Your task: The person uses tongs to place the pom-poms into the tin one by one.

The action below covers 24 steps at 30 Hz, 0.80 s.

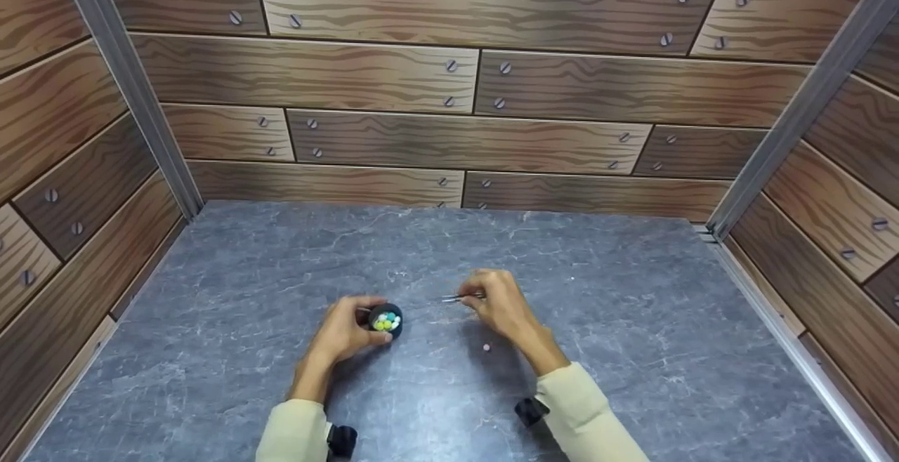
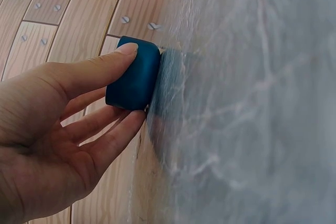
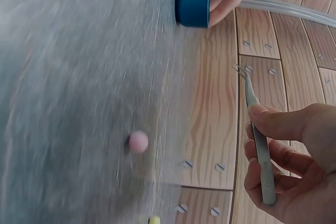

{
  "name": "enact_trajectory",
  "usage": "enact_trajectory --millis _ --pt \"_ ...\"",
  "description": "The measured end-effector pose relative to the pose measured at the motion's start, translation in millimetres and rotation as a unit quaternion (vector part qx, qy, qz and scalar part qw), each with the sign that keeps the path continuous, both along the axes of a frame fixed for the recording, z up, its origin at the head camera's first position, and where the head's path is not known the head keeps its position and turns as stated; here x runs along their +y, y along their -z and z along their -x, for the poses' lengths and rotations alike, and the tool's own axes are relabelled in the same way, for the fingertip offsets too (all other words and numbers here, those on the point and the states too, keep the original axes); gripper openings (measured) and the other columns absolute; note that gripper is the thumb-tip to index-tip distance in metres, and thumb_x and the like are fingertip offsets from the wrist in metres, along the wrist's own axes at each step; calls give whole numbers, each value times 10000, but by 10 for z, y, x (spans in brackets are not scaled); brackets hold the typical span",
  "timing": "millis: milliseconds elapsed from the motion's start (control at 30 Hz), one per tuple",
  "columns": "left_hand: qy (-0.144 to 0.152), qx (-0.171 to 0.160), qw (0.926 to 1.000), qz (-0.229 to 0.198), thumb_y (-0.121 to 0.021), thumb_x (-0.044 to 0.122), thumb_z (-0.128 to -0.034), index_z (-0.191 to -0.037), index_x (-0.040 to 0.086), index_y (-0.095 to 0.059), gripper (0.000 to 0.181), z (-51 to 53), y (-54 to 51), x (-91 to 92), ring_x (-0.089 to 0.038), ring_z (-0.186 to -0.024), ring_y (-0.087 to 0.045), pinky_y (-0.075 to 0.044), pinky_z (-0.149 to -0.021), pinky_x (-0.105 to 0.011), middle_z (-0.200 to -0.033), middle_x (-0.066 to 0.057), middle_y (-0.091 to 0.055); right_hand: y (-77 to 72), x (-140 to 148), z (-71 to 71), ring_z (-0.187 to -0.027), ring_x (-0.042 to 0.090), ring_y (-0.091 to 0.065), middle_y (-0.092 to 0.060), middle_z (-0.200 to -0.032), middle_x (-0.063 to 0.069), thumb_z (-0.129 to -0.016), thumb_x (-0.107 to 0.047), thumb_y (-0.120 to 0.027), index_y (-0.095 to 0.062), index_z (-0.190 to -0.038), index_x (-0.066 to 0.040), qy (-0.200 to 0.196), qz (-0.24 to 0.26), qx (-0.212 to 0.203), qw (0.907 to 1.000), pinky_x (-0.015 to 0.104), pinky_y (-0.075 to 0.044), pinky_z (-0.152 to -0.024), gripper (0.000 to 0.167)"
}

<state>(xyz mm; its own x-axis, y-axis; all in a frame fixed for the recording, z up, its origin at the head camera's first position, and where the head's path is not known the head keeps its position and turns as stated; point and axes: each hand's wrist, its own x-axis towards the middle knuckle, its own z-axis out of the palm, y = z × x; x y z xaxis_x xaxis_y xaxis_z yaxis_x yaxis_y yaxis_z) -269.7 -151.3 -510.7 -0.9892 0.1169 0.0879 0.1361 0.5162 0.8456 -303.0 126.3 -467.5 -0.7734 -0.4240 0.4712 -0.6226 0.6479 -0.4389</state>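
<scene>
A small dark blue cup (image 1: 395, 332) stands on the table with white, yellow and teal balls (image 1: 387, 321) in it. My left hand (image 1: 341, 332) grips its side; the left wrist view shows the thumb on the blue wall of the cup (image 2: 137, 74) and fingers at the far side. Metal tweezers (image 3: 261, 153) are pinched between thumb and fingers of my right hand (image 3: 294, 156), raised off the table, with nothing visible between their tips. One pink ball (image 3: 138, 142) lies on the table, near the right forearm in the head view.
A yellow object (image 3: 154, 220) shows at the lower edge of the right wrist view. The grey marbled table (image 1: 632, 293) is bounded by wood-patterned walls (image 1: 393, 83) behind and at both sides, with metal posts at the corners.
</scene>
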Motion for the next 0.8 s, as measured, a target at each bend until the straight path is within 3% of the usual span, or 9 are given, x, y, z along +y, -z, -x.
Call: enact_trajectory --millis 433,800 --pt "-39 30 10000 45 -912 22 -727 -1252 21 -726 557 12 -6 -2 -316 -1053 -728 -557 -962 -504 -1192 -195 -751 56 529 5 -763 252 -728 -772 -814 95 -753 68 -815 -799 -817 -29 234 -122 75 9996 348 -595 -717 117" --pt "62 74 9999 -29 -903 14 -733 -1256 -6 -715 556 22 19 -4 -318 -1027 -740 -581 -921 -484 -1172 -211 -753 130 917 16 -700 179 -677 -766 -778 82 -741 87 -805 -792 -805 -27 567 -422 -111 9974 298 -543 -636 130"
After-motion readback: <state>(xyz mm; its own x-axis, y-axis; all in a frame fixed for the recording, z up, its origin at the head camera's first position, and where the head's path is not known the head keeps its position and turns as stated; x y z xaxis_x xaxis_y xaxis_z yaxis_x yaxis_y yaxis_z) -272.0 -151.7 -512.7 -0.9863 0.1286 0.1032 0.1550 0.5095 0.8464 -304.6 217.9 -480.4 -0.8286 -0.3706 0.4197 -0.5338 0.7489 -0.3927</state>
